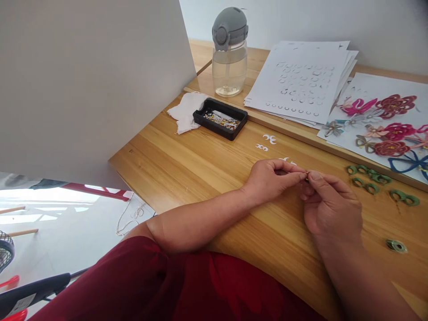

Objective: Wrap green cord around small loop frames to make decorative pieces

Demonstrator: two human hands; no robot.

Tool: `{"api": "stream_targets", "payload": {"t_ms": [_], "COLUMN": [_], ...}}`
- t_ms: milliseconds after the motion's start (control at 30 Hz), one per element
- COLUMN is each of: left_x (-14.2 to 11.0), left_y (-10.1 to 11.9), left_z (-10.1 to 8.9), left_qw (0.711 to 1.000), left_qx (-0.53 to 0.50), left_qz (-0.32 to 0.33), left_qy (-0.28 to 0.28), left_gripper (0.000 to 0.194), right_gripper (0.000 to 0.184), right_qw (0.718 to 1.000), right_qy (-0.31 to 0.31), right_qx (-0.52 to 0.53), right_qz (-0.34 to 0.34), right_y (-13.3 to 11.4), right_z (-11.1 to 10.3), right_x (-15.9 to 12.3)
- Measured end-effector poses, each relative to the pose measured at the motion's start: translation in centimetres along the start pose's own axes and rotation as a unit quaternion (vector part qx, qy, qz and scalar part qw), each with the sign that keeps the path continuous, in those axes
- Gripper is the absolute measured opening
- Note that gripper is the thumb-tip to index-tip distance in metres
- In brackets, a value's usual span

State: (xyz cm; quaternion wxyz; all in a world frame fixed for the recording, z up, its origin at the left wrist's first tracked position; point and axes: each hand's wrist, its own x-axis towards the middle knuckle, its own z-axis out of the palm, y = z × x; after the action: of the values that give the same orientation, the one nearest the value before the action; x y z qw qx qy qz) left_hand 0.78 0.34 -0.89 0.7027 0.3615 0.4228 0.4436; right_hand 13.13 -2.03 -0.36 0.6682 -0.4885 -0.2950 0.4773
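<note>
Worktop seen from above, left to right. A large pale grey panel (90, 84) stands along the left edge of the light brown wooden counter (180, 174). Beside it lies a crumpled white cloth or tissue (185, 111), touching the left end of a black rectangular tray (234, 133) that holds small white, gold and dark beads (224, 120). Behind the tray stands an upright clear bottle with a grey lid (230, 67), partly filled with liquid. To the right of the tray, small white crescent-shaped pieces (269, 139) lie in groups, the nearest group partly covered by the left hand (270, 180). The left hand has its thumb and forefinger pinched together on a small, thin, dark item (306, 174); this is mostly hidden by the fingertips, and its full shape cannot be told. The right hand (331, 207) meets it from the other side, thumb and forefinger closed on the same item, the remaining fingers curled. Behind the hands rests a stack of white paper sheets printed with rows of curved marks (301, 80). Further right, green looped pieces (371, 176) lie near a white sheet (361, 87) bearing pink, red, pale and blue flower and bow shapes (396, 107). Nearer the person, a small green ring-shaped coil (397, 245) lies apart.
</note>
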Motion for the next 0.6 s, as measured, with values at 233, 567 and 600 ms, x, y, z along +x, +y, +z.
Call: {"api": "stream_targets", "payload": {"t_ms": [233,567,600], "left_x": [0.0,-0.6,-0.6], "left_y": [-0.6,0.5,0.6], "left_z": [0.3,0.7,0.7], "left_qw": [0.998,0.991,0.991], "left_qx": [-0.061,-0.127,-0.129], "left_qz": [-0.019,-0.034,-0.033], "left_qy": [-0.002,0.005,0.005], "left_gripper": [0.027,0.046,0.045], "right_gripper": [0.025,0.022,0.022], "right_qw": [1.0,1.0,1.0], "right_qy": [-0.006,-0.019,-0.02], "right_qx": [0.013,-0.001,-0.003], "right_qz": [-0.005,-0.008,-0.007], "right_y": [0.1,0.3,0.3], "right_z": [-0.1,-0.1,-0.2], "right_x": [0.0,0.1,0.1]}}
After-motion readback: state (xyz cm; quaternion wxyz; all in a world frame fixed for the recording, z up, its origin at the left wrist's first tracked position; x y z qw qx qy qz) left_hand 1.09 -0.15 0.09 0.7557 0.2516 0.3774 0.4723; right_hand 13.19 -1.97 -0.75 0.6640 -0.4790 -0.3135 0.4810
